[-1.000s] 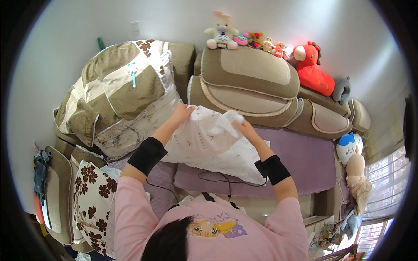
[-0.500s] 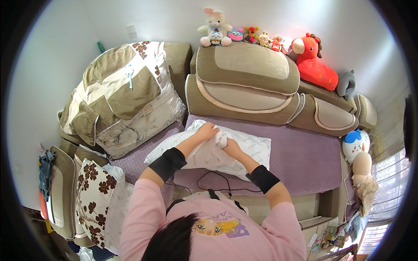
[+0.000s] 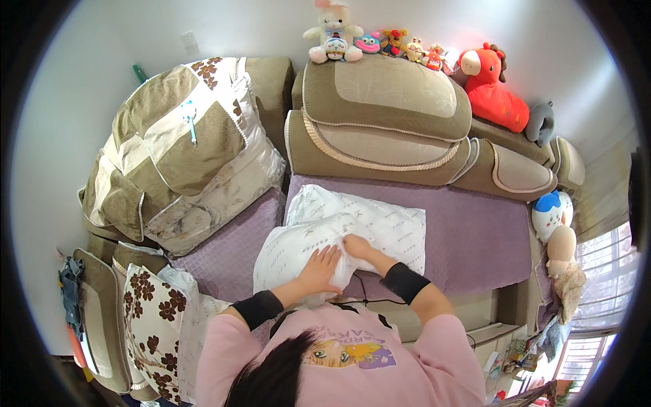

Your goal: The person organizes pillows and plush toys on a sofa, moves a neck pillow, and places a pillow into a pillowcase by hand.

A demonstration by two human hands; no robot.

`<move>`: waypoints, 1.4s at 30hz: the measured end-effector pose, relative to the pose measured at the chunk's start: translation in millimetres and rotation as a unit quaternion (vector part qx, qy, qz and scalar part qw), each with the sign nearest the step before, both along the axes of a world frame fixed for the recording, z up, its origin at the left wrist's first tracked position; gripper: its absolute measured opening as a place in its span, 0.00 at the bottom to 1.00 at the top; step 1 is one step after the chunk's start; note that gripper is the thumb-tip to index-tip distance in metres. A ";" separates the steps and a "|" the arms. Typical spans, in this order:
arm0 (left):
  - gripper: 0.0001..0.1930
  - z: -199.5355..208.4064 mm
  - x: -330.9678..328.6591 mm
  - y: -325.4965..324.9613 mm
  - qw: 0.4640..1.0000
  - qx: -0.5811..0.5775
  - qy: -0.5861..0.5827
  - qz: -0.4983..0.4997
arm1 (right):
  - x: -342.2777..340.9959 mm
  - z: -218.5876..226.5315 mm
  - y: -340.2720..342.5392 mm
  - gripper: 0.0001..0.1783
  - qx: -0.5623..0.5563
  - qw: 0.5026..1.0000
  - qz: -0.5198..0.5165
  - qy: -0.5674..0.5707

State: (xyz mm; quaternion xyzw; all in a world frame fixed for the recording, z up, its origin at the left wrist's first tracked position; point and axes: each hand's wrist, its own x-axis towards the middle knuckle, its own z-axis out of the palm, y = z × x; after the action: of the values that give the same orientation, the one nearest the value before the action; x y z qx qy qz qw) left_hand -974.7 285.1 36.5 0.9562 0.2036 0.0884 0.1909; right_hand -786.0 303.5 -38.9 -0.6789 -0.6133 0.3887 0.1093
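A soft white pillow (image 3: 393, 230) with faint printed marks lies on the purple sofa cover in front of me, its near left part bunched and folded toward me. My left hand (image 3: 320, 270) rests flat on that folded part, fingers spread. Just to its right, my right hand (image 3: 358, 248) is closed on a pinch of the pillow's fabric; its fingertips are partly hidden. Both wrists wear black bands.
Behind the purple sofa cover (image 3: 481, 237) stand olive-beige back cushions (image 3: 380, 156), topped by plush toys (image 3: 334, 34) and a red plush horse (image 3: 491, 95). A covered heap of bedding (image 3: 183, 136) rises at left, near a flower-print pillow (image 3: 152, 319). A black cable (image 3: 366, 295) runs in front of me.
The pillow's left part has been pulled in toward me and folded over. My left hand has moved down and opened flat on it; my right hand has shifted slightly nearer.
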 end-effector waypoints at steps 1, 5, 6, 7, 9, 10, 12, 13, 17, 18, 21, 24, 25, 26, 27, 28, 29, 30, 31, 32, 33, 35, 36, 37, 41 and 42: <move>0.50 -19.6 2.3 -2.6 0.996 -0.039 0.060 0.043 | -10.3 4.6 -2.6 0.14 -0.009 0.999 0.012 -0.047; 0.42 -46.7 13.4 -8.2 0.987 -0.071 0.106 0.099 | -14.7 6.7 -15.7 0.17 -0.017 0.999 0.006 -0.039; 0.33 -47.4 16.1 -8.9 0.983 -0.104 0.108 0.102 | -11.5 7.0 -17.9 0.17 -0.022 0.999 0.005 -0.038; 0.33 -52.5 17.1 -8.6 0.983 -0.106 0.110 0.099 | -7.1 9.8 -19.8 0.17 -0.022 1.000 0.008 -0.007; 0.17 -72.2 16.6 -1.2 0.970 -0.134 0.169 0.114 | -3.6 10.6 -19.6 0.18 -0.018 0.999 0.017 0.024; 0.17 -79.3 17.0 2.9 0.970 -0.133 0.168 0.113 | 1.3 7.9 -21.4 0.19 0.017 0.993 0.002 0.118; 0.09 -87.2 10.7 11.8 0.972 -0.110 0.051 0.200 | 11.4 18.7 -22.5 0.24 0.054 0.976 -0.008 0.211; 0.11 -72.5 11.3 17.1 0.957 -0.138 0.075 0.242 | 17.8 40.4 -24.7 0.31 0.103 0.981 0.075 0.144; 0.11 -51.4 12.2 31.3 0.929 -0.162 0.052 0.329 | 37.9 57.6 -38.3 0.53 0.190 0.950 0.245 -0.026; 0.11 -47.4 13.3 32.3 0.932 -0.147 0.041 0.329 | 40.0 53.7 -41.1 0.55 0.223 0.934 0.270 -0.075; 0.11 -18.6 26.0 35.9 0.942 -0.114 0.062 0.310 | 41.4 32.7 -30.0 0.55 0.254 0.927 0.268 -0.066; 0.10 4.4 31.8 35.4 0.947 -0.075 0.116 0.290 | 35.0 24.9 -16.3 0.39 0.258 0.936 0.239 0.010; 0.10 12.9 43.0 37.9 0.951 -0.044 0.134 0.277 | 39.8 18.8 -11.6 0.32 0.220 0.950 0.221 0.016; 0.10 26.2 53.4 39.7 0.951 -0.038 0.135 0.277 | 45.0 20.6 -7.9 0.25 0.182 0.961 0.208 0.024; 0.09 41.3 63.6 41.9 0.951 -0.010 0.098 0.294 | 55.3 22.8 -5.9 0.25 0.188 0.960 0.208 0.024; 0.09 57.0 66.6 40.5 0.944 0.015 0.064 0.322 | 59.4 38.4 -3.9 0.22 0.254 0.953 0.158 0.054; 0.11 75.9 74.9 38.6 0.937 0.015 0.031 0.347 | 65.6 52.1 -4.6 0.19 0.312 0.940 0.104 0.086; 0.12 89.4 87.1 41.0 0.929 0.015 -0.003 0.370 | 76.5 59.8 -1.1 0.18 0.353 0.927 0.055 0.112; 0.14 94.4 95.2 43.9 0.929 0.073 -0.063 0.358 | 88.6 69.8 3.7 0.18 0.391 0.910 0.007 0.141; 0.16 98.5 99.7 46.2 0.921 0.133 -0.119 0.347 | 101.9 91.9 5.9 0.18 0.399 0.908 0.003 0.130; 0.20 116.0 115.0 46.0 0.924 0.143 -0.155 0.318 | 120.7 117.2 7.0 0.18 0.437 0.893 -0.010 0.105; 0.25 147.0 159.0 36.2 0.928 0.167 -0.195 0.269 | 180.8 107.8 8.6 0.15 0.355 0.925 -0.095 0.095; 0.26 153.8 174.0 31.7 0.927 0.187 -0.193 0.261 | 207.6 117.9 0.1 0.14 0.453 0.882 -0.080 0.103; 0.28 153.6 188.2 28.5 0.924 0.206 -0.189 0.261 | 230.2 133.6 -10.8 0.14 0.508 0.856 -0.077 0.062; 0.30 130.6 243.3 22.4 0.935 0.205 -0.201 0.209 | 348.3 153.0 -83.3 0.27 0.432 0.868 -0.242 -0.038; 0.30 120.1 257.3 22.0 0.952 0.176 -0.181 0.171 | 366.1 164.5 -104.1 0.27 0.442 0.844 -0.304 0.021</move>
State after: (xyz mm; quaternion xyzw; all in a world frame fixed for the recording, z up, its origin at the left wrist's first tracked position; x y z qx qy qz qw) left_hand -717.4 307.0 156.6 0.8935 0.3072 0.3256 0.0352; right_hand -419.9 199.3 125.5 -0.7029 -0.4809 0.0381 0.5227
